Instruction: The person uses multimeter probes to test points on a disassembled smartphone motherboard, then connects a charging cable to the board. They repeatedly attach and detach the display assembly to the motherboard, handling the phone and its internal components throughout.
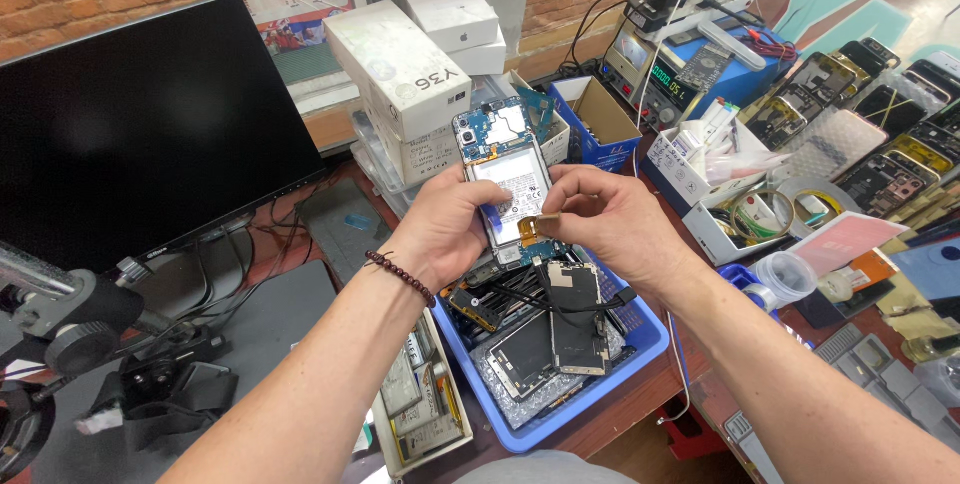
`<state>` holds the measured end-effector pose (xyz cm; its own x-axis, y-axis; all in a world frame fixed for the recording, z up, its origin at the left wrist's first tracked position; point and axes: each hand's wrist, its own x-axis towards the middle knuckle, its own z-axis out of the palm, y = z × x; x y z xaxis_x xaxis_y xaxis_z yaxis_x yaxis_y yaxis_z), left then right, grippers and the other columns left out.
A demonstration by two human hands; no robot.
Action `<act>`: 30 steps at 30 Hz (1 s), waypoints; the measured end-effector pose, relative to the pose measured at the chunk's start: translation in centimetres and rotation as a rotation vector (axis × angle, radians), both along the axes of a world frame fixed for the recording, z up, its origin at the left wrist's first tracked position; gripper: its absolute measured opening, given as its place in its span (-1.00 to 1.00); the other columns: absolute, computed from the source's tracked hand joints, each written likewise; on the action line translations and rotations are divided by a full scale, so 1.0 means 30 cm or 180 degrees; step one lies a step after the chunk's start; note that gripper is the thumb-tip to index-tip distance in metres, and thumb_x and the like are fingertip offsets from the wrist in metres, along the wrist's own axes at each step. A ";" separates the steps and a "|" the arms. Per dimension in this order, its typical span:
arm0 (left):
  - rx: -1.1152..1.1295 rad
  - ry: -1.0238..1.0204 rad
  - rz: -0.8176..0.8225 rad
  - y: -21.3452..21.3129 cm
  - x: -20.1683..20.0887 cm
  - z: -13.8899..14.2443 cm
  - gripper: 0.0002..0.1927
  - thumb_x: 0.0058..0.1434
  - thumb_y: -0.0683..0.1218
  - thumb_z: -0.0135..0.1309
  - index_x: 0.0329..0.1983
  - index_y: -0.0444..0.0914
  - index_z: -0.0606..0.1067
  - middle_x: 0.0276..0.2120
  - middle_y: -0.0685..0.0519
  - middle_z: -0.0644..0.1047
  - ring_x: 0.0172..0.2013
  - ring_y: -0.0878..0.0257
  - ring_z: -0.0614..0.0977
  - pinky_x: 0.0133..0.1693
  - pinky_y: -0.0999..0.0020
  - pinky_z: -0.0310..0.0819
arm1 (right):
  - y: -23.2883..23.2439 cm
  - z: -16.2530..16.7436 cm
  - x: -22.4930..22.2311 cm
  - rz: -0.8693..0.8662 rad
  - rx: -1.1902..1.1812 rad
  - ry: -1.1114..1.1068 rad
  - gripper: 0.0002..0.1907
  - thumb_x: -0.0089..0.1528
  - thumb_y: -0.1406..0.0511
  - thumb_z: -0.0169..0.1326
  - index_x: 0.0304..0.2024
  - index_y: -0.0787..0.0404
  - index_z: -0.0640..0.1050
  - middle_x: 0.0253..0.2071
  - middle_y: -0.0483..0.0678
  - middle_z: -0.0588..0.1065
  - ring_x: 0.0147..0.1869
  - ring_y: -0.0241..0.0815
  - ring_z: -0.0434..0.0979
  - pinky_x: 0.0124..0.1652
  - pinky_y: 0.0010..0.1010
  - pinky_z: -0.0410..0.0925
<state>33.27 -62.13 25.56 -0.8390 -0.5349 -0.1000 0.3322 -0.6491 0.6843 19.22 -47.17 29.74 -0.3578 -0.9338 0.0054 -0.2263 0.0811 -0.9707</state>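
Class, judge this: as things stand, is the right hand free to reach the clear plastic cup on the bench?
Probably not at once: the right hand pinches a flex strip on the opened phone; the path to the cup looks open.

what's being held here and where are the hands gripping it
An opened phone: the left hand grips its lower left edge, while the right hand pinches a small flex cable near its bottom.

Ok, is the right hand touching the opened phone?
Touching. The head view shows the right hand's fingertips pinching a small gold flex piece against the opened phone, which the left hand grips.
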 end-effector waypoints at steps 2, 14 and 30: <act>0.0017 0.0024 -0.0018 -0.002 -0.001 0.000 -0.62 0.15 -0.41 -0.06 0.06 -0.41 0.41 0.00 -0.14 0.55 0.00 0.05 0.62 0.08 0.10 0.56 | 0.002 -0.001 -0.005 -0.0009 0.0001 0.0005 -0.91 0.09 0.39 0.30 -0.39 0.20 0.62 0.26 -0.02 0.50 0.03 -0.38 0.57 -0.02 -0.53 0.37; 0.0085 0.0011 0.0029 -0.010 0.006 -0.003 -0.60 0.13 -0.43 -0.09 0.07 -0.42 0.39 0.02 -0.14 0.52 0.01 0.05 0.60 0.11 0.10 0.55 | -0.001 0.018 0.013 -0.0094 0.0097 0.0056 -0.90 0.09 0.36 0.31 -0.37 0.19 0.62 0.18 0.08 0.58 0.28 -0.39 0.50 0.06 -0.49 0.33; 0.0248 0.0857 -0.0491 -0.009 0.038 0.002 -0.47 0.12 -0.44 -0.19 0.21 -0.46 0.33 0.16 -0.20 0.46 0.22 -0.01 0.49 0.34 0.02 0.31 | -0.009 -0.010 -0.031 -0.0084 -0.0221 -0.0419 -0.91 0.10 0.43 0.27 -0.39 0.20 0.60 0.29 0.01 0.47 0.03 -0.33 0.57 0.07 -0.47 0.39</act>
